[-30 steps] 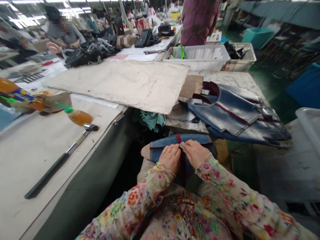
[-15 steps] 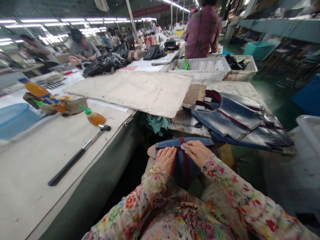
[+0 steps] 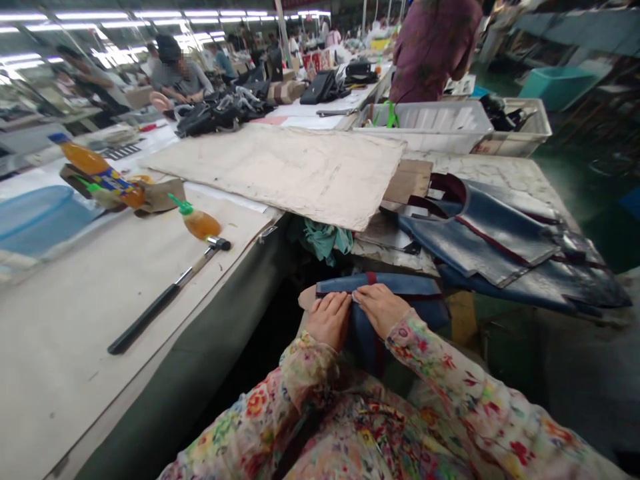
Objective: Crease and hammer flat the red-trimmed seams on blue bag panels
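Note:
A blue leather piece point(image 3: 415, 287) with dark red strips lies across my lap, looking like a bag part. My left hand point(image 3: 329, 321) presses on its left side, fingers together and bent along the dark red strip; the thumb is hidden. Right beside it, my right hand point(image 3: 383, 308) pinches a small pale grey piece point(image 3: 355, 296) against the leather, its fingertips close to those of my left hand. What kind of thing that small piece is, I cannot make out. A beige flap point(image 3: 307, 298) sticks out at the leather's left end.
On the left table lie a hammer point(image 3: 170, 297), a squeeze bottle point(image 3: 200, 222) with a green nozzle and an orange drink bottle point(image 3: 95, 167). More blue leather pieces point(image 3: 500, 227) are stacked at right. Beyond stand white bins point(image 3: 425, 127) and a co-worker in purple point(image 3: 433, 50).
My right hand, with the small pale piece, has slid left along the dark red strip towards my left hand. My left hand has barely moved. The view has shifted a little.

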### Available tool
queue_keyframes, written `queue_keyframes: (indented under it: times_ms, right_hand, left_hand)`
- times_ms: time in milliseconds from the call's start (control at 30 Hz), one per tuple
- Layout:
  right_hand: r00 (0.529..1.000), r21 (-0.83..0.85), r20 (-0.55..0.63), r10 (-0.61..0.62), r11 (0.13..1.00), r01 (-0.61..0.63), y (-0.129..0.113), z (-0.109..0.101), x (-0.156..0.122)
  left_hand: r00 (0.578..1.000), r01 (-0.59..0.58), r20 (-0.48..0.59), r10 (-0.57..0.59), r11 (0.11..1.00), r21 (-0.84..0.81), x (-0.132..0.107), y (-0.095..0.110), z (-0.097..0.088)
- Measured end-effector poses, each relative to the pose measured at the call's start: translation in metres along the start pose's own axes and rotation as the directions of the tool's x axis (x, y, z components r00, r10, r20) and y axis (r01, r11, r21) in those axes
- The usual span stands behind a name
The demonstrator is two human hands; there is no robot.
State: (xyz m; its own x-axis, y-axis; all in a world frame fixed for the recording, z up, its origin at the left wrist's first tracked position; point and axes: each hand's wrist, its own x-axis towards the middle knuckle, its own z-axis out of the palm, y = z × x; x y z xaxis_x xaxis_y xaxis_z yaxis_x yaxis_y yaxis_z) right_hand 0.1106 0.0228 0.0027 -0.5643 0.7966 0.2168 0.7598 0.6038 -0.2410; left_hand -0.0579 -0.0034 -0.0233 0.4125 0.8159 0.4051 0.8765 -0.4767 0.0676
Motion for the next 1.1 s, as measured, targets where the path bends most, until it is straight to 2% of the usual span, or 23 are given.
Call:
queue_keyframes:
  times_ms: [200, 333, 533, 733, 933, 1100]
  right_hand:
    - [0.995, 0.004, 0.076, -0.056, 0.998, 0.056, -0.021, 0.008, 0.026]
    - [0.99, 0.02, 0.126, -0.069, 0.998, 0.067, -0.035, 0.013, 0.04]
    - [0.989, 0.044, 0.128, -0.075, 0.997, 0.07, -0.041, 0.016, 0.048]
    - [0.991, 0.017, 0.126, -0.052, 0.999, 0.051, -0.022, 0.005, 0.028]
    - [0.999, -0.123, 0.035, -0.013, 0.992, 0.017, 0.014, -0.008, -0.007]
    - [0.999, -0.258, -0.011, -0.037, 0.965, 0.032, 0.033, -0.016, -0.026]
  left_hand:
    - [0.998, 0.068, -0.019, -0.067, 0.996, 0.053, -0.013, -0.024, -0.013]
    - [0.992, 0.123, -0.015, -0.123, 0.992, 0.018, -0.02, -0.036, -0.019]
    - [0.981, 0.181, -0.062, -0.181, 0.983, -0.015, -0.023, -0.038, -0.016]
    - [0.987, 0.157, -0.044, -0.156, 0.988, 0.014, -0.017, -0.025, -0.014]
    - [0.99, 0.131, -0.06, -0.128, 0.99, 0.059, -0.01, -0.019, -0.014]
    - [0.998, 0.033, -0.052, -0.033, 0.999, -0.01, 0.006, 0.001, -0.002]
